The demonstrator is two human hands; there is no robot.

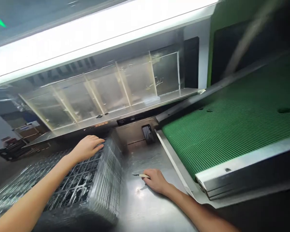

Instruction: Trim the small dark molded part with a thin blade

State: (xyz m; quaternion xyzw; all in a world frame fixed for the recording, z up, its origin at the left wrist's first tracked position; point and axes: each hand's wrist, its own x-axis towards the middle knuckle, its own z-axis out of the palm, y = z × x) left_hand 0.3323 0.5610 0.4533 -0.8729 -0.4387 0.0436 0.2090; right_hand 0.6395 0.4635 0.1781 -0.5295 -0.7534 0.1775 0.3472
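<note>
My left hand (87, 147) lies on the far top edge of a tall stack of clear plastic trays (103, 190) with small dark parts in their pockets; its fingers are stretched out flat. My right hand (157, 181) rests on the steel table (145, 209), its fingers curled round a thin pale tool (139, 175) that pokes out to the left and looks like tweezers.
A green ribbed conveyor belt (232, 129) with a steel frame runs along the right. Behind stands a machine with clear panels (106, 90) under a bright light bar. A small dark object (148, 132) sits at the table's back. Crates show at the far left.
</note>
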